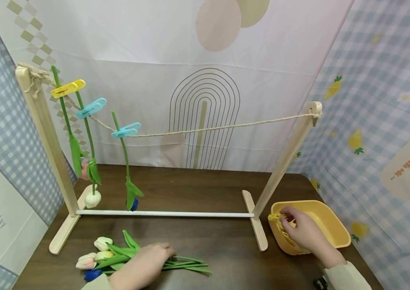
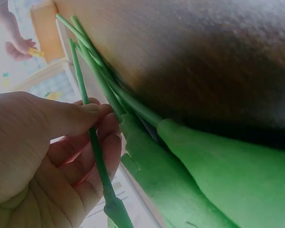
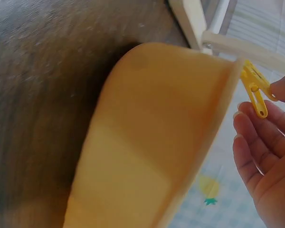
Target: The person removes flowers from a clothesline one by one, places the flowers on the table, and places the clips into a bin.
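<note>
My left hand [image 1: 148, 262] is over a bunch of artificial tulips on the table. In the left wrist view its thumb and fingers pinch one green tulip stem [image 2: 98, 154], with other stems [image 2: 102, 78] lying alongside. White, pink, yellow and blue heads, such as the blue tulip head [image 1: 92, 275], point left. At the yellow basin [image 1: 335, 225], my right hand [image 1: 304, 231] is above the near left rim. It holds a yellow clothespin [image 3: 255, 89] between thumb and fingers. Further yellow clothespins [image 1: 287, 237] show partly beneath that hand.
A wooden rack [image 1: 50, 141] stands behind, with a sagging rope [image 1: 205, 129] between its posts. Three tulips hang head down from it, held by a yellow clothespin [image 1: 68, 88], a blue clothespin [image 1: 91, 108] and another blue clothespin [image 1: 126, 130]. A white bar [image 1: 165, 214] joins the feet.
</note>
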`<action>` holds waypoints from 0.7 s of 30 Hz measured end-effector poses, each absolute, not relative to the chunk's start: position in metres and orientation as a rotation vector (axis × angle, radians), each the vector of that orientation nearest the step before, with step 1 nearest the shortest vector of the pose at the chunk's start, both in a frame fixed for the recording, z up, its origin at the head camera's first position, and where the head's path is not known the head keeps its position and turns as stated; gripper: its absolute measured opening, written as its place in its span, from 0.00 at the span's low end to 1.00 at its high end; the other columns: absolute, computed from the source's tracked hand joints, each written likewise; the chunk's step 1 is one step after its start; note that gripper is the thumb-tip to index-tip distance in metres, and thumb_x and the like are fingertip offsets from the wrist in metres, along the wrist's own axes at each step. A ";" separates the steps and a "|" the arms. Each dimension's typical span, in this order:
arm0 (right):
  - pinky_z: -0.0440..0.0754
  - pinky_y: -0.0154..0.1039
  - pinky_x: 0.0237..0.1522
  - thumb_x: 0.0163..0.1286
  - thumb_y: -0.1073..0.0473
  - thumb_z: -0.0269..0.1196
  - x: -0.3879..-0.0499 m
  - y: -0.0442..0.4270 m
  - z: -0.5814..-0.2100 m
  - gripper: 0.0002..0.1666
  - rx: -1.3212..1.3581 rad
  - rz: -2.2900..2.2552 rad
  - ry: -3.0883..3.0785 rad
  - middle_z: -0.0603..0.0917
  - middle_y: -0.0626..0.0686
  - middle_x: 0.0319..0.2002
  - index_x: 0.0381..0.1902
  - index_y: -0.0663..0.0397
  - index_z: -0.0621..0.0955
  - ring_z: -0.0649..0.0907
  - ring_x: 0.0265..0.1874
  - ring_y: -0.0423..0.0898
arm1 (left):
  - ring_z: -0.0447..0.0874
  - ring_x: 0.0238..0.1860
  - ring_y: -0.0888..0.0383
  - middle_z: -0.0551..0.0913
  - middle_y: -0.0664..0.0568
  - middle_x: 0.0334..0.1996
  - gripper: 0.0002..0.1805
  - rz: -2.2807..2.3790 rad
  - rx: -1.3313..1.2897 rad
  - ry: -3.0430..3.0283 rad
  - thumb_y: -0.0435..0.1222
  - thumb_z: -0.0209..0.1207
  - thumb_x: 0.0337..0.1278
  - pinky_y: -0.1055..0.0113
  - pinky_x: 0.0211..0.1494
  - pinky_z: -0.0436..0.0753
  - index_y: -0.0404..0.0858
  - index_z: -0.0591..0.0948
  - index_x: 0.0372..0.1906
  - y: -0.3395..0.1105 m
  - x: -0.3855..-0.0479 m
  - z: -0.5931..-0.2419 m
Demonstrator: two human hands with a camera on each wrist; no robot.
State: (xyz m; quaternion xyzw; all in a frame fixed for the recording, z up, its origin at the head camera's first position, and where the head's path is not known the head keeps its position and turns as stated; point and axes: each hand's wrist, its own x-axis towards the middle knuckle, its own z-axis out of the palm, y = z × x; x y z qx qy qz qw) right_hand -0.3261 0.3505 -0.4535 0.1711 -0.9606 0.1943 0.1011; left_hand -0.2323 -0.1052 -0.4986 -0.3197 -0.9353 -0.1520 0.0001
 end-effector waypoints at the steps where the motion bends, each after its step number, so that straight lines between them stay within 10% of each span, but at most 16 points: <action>1: 0.80 0.47 0.38 0.68 0.61 0.61 -0.326 0.352 -0.454 0.10 0.497 0.582 -2.842 0.83 0.45 0.34 0.46 0.55 0.81 0.82 0.34 0.43 | 0.81 0.37 0.61 0.81 0.58 0.35 0.12 -0.477 -1.003 -2.936 0.25 0.59 0.57 0.63 0.35 0.81 0.44 0.84 0.39 -0.106 -0.232 -0.499; 21: 0.81 0.51 0.37 0.69 0.56 0.61 -0.327 0.385 -0.455 0.14 0.305 0.592 -2.913 0.84 0.53 0.38 0.48 0.59 0.80 0.83 0.38 0.51 | 0.81 0.37 0.62 0.82 0.58 0.34 0.11 -0.509 -1.019 -2.919 0.25 0.59 0.58 0.65 0.36 0.81 0.43 0.85 0.38 -0.109 -0.235 -0.495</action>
